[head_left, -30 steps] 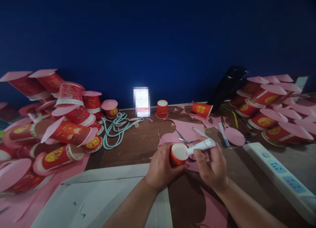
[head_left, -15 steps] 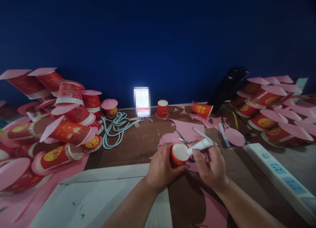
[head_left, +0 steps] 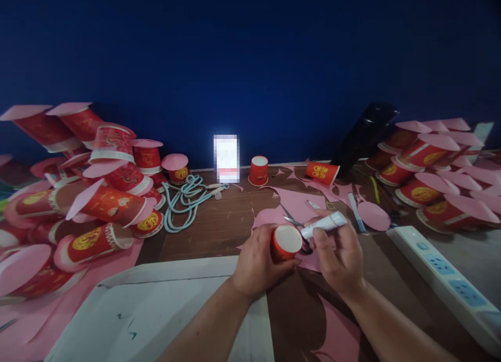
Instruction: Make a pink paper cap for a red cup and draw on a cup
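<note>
My left hand is wrapped round a red paper cup, its white inside facing up toward me. In my right hand is a white glue stick, gripped between thumb and fingers. Its narrow end points left, just off the right side of the cup's rim. Under and behind the hands lie scissors with spread blades, on cut pink paper. The scissors' handles are partly covered by the cup and hands.
Red cups with pink paper discs are piled at left and right. A coiled pale-blue cable, a lit screen, an upright cup, a tipped cup and a black bottle stand behind. A power strip lies right.
The glue stick has moved slightly right, away from the cup's rim, with my right hand. My left hand keeps its hold on the cup. The view has shifted slightly.
</note>
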Tool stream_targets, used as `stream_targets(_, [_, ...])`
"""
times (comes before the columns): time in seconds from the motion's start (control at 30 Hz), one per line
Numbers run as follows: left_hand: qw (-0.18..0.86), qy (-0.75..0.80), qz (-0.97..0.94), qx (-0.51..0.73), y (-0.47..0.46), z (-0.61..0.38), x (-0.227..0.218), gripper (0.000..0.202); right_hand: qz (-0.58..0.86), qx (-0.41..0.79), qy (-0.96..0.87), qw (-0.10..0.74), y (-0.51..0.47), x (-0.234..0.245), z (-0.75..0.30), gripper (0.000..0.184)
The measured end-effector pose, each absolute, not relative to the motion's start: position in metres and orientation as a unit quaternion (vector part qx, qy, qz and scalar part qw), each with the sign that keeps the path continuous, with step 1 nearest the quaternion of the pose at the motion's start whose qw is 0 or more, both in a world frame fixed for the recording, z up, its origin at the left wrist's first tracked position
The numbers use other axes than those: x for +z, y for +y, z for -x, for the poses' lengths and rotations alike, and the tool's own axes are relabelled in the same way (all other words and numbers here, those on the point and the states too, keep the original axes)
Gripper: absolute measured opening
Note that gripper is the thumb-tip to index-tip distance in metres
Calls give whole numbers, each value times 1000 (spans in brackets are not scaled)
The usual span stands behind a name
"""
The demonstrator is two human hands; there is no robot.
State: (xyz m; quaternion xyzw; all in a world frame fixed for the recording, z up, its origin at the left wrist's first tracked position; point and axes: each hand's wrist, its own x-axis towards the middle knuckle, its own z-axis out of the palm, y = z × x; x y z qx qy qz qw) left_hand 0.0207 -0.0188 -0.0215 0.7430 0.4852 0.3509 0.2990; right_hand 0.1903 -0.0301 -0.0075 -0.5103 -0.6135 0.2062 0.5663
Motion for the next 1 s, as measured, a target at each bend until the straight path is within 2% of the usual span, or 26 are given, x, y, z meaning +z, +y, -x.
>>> stream_targets(0.23, [295,479,-743,362,-19,-21,-22,57,521,179,-648,526,-30,-15,-194,33])
stream_targets(0.5, [301,484,-747,341,-19,-20,-22,58,526,170,-643,531,-24,-18,-194,42])
stream_targets(0.77, [284,478,-763,330,-18,-18,-22,63,531,137,-649,528,-22,-16,-194,43])
stream_targets(1.0, [302,464,-771,316,-19,-18,-19,64,524,126,-666,516,-21,-15,-191,30])
